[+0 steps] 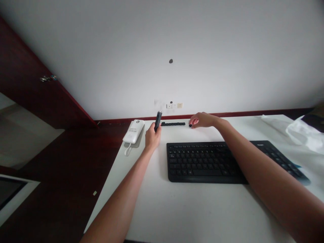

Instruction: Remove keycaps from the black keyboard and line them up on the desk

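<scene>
My left hand (152,137) is wrapped round a dark, narrow bar-shaped object (158,120), which stands up from the fist near the table's far left part. My right hand (201,120) pinches a small black piece (190,126) at the table's far edge. Between the hands, a row of small black pieces (174,124) lies along that edge. A black keyboard (194,162) lies on the white table (162,209), with my right forearm passing over its right part.
A white power bank (134,131) with a short looped cable lies at the far left corner. White crumpled material (306,135) lies at the right. Behind the table stands a wall with sockets (174,105); a dark red door (32,74) is at the left.
</scene>
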`<state>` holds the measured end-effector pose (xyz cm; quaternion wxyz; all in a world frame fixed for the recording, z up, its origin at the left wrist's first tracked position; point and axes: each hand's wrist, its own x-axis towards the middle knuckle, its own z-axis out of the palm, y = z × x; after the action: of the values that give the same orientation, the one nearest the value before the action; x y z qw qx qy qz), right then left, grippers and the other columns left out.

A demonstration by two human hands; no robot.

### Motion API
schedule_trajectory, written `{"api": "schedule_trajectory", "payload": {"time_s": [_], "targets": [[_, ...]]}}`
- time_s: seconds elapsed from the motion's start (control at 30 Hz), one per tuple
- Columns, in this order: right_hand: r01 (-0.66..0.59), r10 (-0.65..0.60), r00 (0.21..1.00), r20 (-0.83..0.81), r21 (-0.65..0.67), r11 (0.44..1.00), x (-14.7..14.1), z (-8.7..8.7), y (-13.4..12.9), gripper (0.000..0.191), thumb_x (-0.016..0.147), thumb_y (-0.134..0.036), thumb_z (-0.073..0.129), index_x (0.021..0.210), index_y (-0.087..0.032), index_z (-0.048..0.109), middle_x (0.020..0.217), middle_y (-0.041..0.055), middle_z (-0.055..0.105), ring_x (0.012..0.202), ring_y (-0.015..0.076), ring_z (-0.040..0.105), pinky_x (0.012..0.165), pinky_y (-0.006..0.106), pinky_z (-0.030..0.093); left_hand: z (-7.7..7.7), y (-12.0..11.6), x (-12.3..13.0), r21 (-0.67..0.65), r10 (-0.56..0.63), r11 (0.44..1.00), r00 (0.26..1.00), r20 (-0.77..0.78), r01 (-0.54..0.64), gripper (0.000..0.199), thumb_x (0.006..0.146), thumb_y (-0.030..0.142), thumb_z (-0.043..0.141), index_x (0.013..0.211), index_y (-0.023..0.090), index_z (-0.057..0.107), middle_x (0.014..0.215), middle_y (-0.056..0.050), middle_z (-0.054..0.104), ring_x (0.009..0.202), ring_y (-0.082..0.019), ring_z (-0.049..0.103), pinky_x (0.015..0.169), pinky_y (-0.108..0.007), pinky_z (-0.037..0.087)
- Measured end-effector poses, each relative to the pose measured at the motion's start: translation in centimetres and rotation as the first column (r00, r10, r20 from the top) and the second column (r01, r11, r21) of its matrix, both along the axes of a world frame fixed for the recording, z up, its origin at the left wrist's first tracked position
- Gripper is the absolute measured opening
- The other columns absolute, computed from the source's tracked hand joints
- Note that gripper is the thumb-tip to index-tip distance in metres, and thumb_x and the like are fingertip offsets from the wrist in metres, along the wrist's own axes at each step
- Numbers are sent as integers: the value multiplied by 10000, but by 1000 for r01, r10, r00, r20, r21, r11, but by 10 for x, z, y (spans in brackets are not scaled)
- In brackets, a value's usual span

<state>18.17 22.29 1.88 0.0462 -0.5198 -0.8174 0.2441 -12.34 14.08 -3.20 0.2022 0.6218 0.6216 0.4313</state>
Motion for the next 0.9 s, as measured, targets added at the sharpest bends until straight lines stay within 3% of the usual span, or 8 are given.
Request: {"api": "schedule_trajectory", "payload": {"time_s": [0.27, 0.63, 0.9], "targets": [[61, -59, 998, -21, 128, 990, -10, -9, -1, 231, 811, -336, 732, 988, -209, 809, 1007, 83, 803, 933, 261, 737, 848, 379, 569, 0, 1, 0, 1, -9, 1000, 1000, -13, 9, 246, 985, 362, 538, 1134, 244, 694, 943, -38, 757, 790, -199, 670, 695, -262, 435], [83, -72, 994, -83, 147, 986, -10, -21, 8, 249, 780, -364, 754, 976, -224, 817, 962, 67, 800, 912, 256, 731, 815, 367, 561, 0, 0, 0, 1, -23, 1000, 1000, -5, 23, 223, 981, 334, 551, 1131, 247, 693, 1038, -37, 770, 848, -201, 688, 712, -265, 437], [98, -85, 992, -94, 139, 985, -12, -18, 5, 241, 777, -350, 763, 973, -223, 823, 971, 64, 809, 896, 254, 739, 823, 363, 569, 2, -1, 1, -3, -28, 1000, 1000, -14, 28, 230, 981, 341, 547, 1125, 242, 698, 962, -34, 768, 763, -193, 666, 677, -267, 425]]}}
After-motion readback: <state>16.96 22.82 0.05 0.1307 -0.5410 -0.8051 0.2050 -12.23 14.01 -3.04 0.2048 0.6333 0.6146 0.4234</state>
